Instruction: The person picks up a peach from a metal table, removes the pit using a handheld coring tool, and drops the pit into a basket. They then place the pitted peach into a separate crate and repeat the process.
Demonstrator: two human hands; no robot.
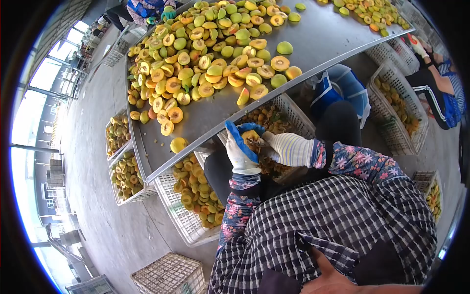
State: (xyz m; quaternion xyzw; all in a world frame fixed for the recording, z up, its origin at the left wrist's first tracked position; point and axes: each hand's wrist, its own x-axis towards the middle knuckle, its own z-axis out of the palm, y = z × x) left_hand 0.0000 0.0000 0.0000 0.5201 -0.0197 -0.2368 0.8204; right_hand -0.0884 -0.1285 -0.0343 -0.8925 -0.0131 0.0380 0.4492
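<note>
My left hand (pixel 242 151), in a white glove with blue coating, is closed around a peach half (pixel 251 139), its cut face brownish. Against the fruit, my right hand (pixel 289 148) in a striped knit glove has its fingers curled in. Whatever those fingers grip is too small or hidden to name. Both hands are just off the near edge of the metal table (pixel 186 128), over a white crate (pixel 297 117) of pits and scraps. Many cut yellow-green peach halves (pixel 205 63) lie heaped on the table.
A white crate of peach halves (pixel 198 191) stands by my left leg, with more filled crates (pixel 128 175) beyond it. An upturned crate (pixel 169 274) sits on the floor. To the right are a blue bucket (pixel 345 81) and a scrap crate (pixel 399 108). Other people work around the table.
</note>
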